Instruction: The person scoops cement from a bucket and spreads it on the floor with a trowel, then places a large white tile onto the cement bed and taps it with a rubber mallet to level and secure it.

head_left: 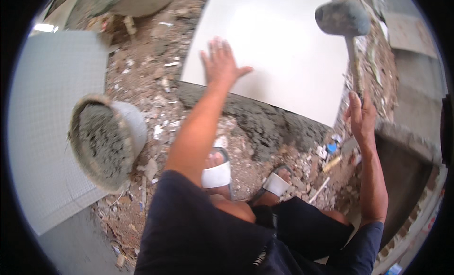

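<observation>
A large white tile [279, 52] lies on a bed of wet grey mortar [265, 128], which shows along the tile's near edge. My left hand [221, 64] rests on the tile near its left edge, palm down with fingers spread. In my right hand [362, 115] is the handle of a rubber mallet [344, 18]. Its dark head is raised over the tile's far right side, and my fingers are wrapped round the lower end of the handle.
A bucket of grey mortar [101, 142] stands tilted at left, by a light gridded tile sheet [56, 119]. Rubble [146, 90] surrounds my sandalled feet [217, 173]. At far left back is a mortar-smeared basin [142, 3]. A raised masonry edge [409, 140] borders the right.
</observation>
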`<state>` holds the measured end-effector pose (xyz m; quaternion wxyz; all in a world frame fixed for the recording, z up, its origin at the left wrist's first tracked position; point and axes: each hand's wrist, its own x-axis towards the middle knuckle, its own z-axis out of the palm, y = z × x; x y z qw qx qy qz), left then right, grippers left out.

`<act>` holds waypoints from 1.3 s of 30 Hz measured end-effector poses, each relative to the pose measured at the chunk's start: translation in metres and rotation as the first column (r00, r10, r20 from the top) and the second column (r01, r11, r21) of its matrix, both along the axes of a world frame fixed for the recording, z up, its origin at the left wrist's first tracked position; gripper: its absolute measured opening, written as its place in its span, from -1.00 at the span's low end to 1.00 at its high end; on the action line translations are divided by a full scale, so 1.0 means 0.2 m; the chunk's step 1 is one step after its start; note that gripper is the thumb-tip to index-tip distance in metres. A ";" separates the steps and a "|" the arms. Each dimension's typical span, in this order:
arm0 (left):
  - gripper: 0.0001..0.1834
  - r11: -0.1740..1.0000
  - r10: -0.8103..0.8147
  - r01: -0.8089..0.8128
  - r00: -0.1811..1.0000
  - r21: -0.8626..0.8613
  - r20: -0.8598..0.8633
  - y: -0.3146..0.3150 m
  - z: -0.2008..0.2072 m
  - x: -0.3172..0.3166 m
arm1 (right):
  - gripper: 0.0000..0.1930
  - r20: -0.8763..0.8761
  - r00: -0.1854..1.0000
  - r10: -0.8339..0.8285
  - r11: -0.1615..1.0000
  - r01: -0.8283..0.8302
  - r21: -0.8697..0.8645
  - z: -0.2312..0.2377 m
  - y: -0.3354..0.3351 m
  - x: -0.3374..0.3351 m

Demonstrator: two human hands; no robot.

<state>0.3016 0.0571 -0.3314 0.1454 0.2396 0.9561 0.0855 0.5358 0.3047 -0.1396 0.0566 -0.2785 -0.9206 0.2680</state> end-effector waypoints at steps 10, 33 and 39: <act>0.17 0.972 -0.152 0.169 0.982 -0.166 0.108 0.10 0.08 0.03 | -0.63 0.255 0.911 -0.324 0.866 0.394 -0.308 -0.65 -0.27 0.35; 0.34 0.841 -0.425 0.474 0.877 -0.261 0.225 0.71 0.19 0.16 | -0.58 0.016 0.936 -0.351 0.930 0.351 -0.109 -0.67 0.00 0.31; 0.35 0.849 -0.420 0.475 0.873 -0.232 0.249 0.72 0.23 0.17 | -0.63 0.131 0.936 -0.326 0.920 0.346 -0.185 -0.63 0.14 0.23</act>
